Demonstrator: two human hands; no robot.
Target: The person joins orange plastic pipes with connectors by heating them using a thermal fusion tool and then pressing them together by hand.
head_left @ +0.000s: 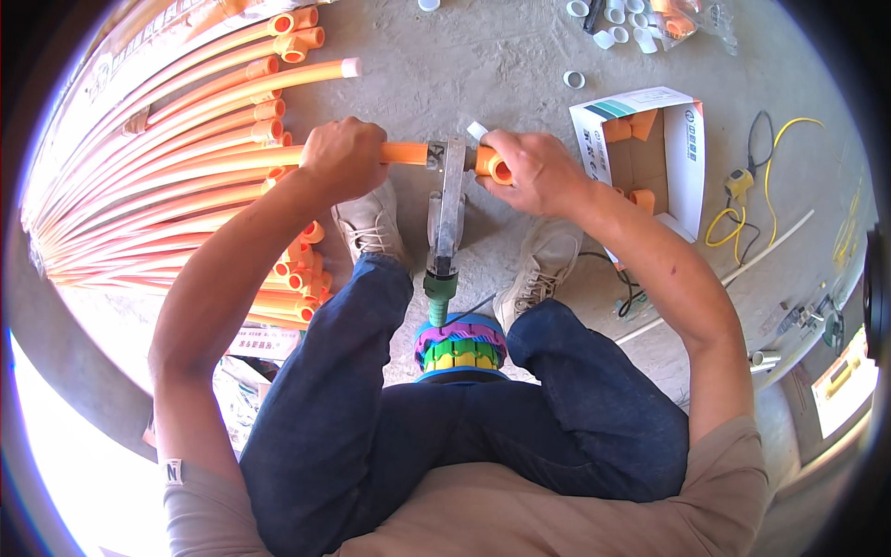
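Note:
My left hand is wrapped around a long orange pipe, whose right end meets the metal head of a pipe welding tool. On the other side of that head, my right hand grips an orange pipe fitting with one round opening facing me. A small white plug shows just beyond the fitting. The tool stands between my knees, its green handle downward. How deep the pipe and fitting sit on the head is hidden.
Many orange pipes, several with fittings on their ends, fan out at the left. To the right, an open white carton holds orange fittings. A yellow device with cords lies farther right. White caps are scattered at the back. A multicoloured stool is beneath me.

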